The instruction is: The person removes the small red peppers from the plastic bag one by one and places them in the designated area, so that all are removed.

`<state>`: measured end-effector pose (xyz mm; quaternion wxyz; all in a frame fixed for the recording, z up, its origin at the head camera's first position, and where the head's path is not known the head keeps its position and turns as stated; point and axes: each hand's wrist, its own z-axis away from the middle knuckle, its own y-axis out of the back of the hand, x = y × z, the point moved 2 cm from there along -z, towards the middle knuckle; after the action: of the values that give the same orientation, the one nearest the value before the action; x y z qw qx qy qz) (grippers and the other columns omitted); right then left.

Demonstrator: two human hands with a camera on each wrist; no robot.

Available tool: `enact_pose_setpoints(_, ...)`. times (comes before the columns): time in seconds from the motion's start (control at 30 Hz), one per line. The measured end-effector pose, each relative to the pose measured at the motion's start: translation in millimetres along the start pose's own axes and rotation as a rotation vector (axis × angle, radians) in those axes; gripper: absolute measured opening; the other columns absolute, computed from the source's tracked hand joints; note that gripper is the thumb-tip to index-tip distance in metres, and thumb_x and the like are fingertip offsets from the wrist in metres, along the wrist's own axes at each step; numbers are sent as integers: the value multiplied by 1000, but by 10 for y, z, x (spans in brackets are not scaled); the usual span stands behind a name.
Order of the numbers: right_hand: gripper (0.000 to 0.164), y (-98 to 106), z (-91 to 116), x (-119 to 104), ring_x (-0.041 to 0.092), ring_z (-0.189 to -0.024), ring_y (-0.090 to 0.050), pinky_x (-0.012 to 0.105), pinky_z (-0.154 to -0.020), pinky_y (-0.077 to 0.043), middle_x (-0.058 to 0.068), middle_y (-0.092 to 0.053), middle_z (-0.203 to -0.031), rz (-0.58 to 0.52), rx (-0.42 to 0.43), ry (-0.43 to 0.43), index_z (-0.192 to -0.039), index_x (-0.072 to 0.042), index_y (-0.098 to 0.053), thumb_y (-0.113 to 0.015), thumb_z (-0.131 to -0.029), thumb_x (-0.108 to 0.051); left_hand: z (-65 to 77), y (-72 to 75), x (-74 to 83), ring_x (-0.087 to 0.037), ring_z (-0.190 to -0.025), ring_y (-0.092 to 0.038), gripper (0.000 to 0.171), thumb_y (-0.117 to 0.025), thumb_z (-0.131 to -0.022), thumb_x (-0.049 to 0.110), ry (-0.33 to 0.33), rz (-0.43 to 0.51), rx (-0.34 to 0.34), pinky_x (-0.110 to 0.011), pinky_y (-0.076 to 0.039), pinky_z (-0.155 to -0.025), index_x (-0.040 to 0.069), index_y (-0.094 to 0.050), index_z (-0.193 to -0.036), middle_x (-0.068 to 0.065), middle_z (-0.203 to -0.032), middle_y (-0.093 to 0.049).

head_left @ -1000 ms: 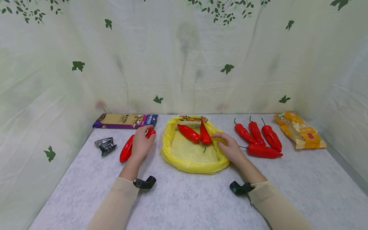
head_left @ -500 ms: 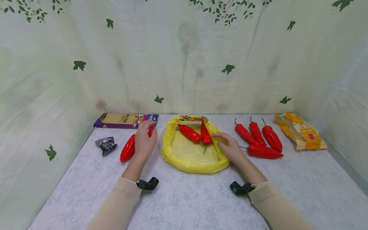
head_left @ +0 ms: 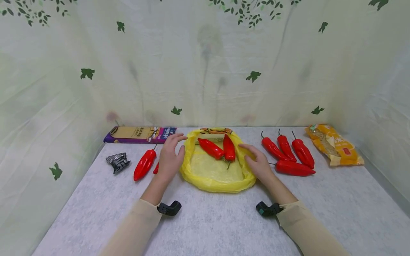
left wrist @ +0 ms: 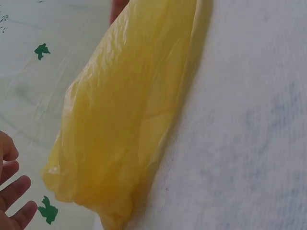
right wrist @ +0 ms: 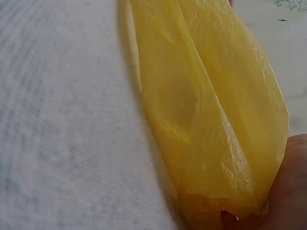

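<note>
A yellow plastic bag (head_left: 217, 185) lies rolled open mid-table, with two red chili peppers (head_left: 210, 147) inside. My left hand (head_left: 169, 158) is right at its left rim, thumb spread from the fingers. The left wrist view shows several fingertips (left wrist: 21, 191) apart from the bag. My right hand (head_left: 260, 166) rests at the right rim, its index finger and thumb apart; in the right wrist view skin (right wrist: 290, 187) shows beside the yellow plastic. Left of my left hand lies one whole pepper (head_left: 145, 164); another pepper (head_left: 156, 168) is mostly hidden by that hand.
Several red peppers (head_left: 295, 168) lie right of the right hand, beside an orange food packet (head_left: 334, 145). A long purple and tan packet (head_left: 137, 134) lies at the back left, with a crumpled black and silver wrapper (head_left: 118, 162) in front. A leaf-patterned curtain (head_left: 205, 71) encloses the table.
My left hand has moved right, from over a pepper to the bag's left rim, with its fingers spreading; that pepper stays on the table. My right hand has barely shifted.
</note>
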<state>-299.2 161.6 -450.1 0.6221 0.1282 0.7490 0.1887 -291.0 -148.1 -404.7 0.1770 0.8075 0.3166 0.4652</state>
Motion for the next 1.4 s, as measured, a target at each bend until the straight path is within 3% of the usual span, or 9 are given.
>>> enact_pose_setpoints(0.17,44,4,1,4,21,-140,-37,50,-115,-31,-4,-50,-143,7,21,-1,-132,-30,-56,-48,-94,-11,0,-105,121,-19,-133,-46,36,-62,-91,12,-57,25,-126,-43,-44,-106,18,-60,-127,-1,-140,-52)
enact_pose_setpoints(0.37,45,24,9,6,21,-140,-38,50,-115,-32,-4,-51,-143,3,42,26,-131,-30,-57,-48,-94,-8,-73,-250,261,-19,-138,-41,43,-60,-93,15,-99,-9,-299,-44,-39,-111,22,-54,-135,0,-146,-48)
enact_pose_setpoints(0.47,45,9,16,1,21,-139,-39,49,-115,-31,-2,-52,-141,1,26,69,-131,-28,-58,-48,-93,-6,-105,-324,294,-22,-139,-39,48,-62,-92,14,-111,-17,-393,-45,-38,-112,20,-51,-138,-1,-149,-44)
enact_pose_setpoints(0.6,44,6,25,0,22,-137,-42,48,-116,-31,1,-56,-137,10,35,116,-129,-23,-60,-48,-92,-2,-150,-445,305,-21,-144,-30,61,-66,-90,24,-119,-12,-564,-48,-33,-114,26,-40,-145,2,-155,-34)
enact_pose_setpoints(0.7,43,5,23,7,22,-137,-43,47,-116,-31,2,-57,-136,13,41,126,-128,-22,-61,-49,-92,-1,-170,-513,293,-21,-146,-27,67,-68,-89,31,-118,-8,-640,-49,-30,-116,29,-36,-148,4,-157,-29)
enact_pose_setpoints(1.03,41,-32,10,-18,22,-137,-43,46,-116,-31,2,-56,-137,6,25,120,-126,-20,-62,-49,-92,-2,-126,-618,181,-27,-148,-21,68,-68,-88,30,-113,-30,-711,-52,-20,-119,18,-38,-148,-6,-159,-26)
enact_pose_setpoints(1.4,41,-13,6,-29,22,-138,-41,47,-116,-31,1,-55,-138,9,7,115,-125,-21,-62,-49,-92,-1,-89,-688,119,-26,-149,-17,61,-65,-90,30,-95,-91,-704,-50,-18,-120,24,-41,-146,-5,-159,-25)
